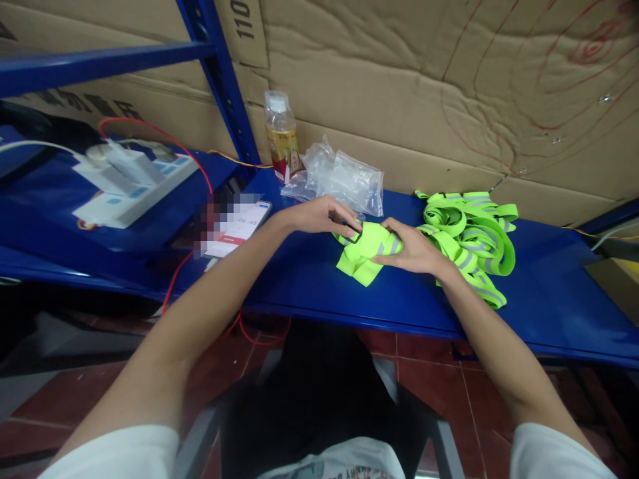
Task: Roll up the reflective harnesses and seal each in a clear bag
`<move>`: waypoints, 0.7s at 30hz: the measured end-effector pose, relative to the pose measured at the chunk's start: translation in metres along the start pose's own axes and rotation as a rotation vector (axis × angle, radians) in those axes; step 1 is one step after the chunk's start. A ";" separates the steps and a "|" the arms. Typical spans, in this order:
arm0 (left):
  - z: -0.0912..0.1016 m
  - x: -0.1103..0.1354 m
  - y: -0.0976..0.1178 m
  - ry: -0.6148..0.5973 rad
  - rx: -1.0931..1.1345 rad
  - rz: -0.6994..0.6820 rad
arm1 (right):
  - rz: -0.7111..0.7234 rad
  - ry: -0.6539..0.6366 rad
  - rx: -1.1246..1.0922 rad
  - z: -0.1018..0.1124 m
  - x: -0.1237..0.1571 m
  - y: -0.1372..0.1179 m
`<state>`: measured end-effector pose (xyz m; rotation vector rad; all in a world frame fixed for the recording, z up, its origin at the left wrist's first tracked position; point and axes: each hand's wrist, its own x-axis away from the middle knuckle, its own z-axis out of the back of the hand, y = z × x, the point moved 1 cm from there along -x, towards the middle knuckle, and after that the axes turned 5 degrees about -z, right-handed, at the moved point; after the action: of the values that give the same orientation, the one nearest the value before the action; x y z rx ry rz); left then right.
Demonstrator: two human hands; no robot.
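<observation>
A folded neon-green strap with grey reflective bands (367, 256) lies on the blue shelf (309, 279) in front of me. My left hand (322, 214) pinches its left end, where a small black buckle shows. My right hand (412, 247) presses on its right side, fingers curled over the fabric. Just right of my right hand sits a loose pile of the same green reflective straps (474, 236).
Clear plastic bags (339, 176) lie behind the strap, next to a drink bottle (282, 136) by the blue upright. A phone (237, 226) rests at the left, with a white power strip (132, 189) and a red cable beyond it. Cardboard lines the back.
</observation>
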<state>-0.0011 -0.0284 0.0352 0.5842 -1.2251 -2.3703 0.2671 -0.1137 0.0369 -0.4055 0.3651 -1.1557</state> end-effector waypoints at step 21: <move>-0.016 0.001 0.013 0.054 -0.130 -0.128 | -0.029 0.007 -0.316 0.012 0.003 -0.003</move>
<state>0.0086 -0.0471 0.0376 0.6980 -1.0289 -2.4993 0.2711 -0.1158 0.0485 -0.6846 0.5518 -1.1304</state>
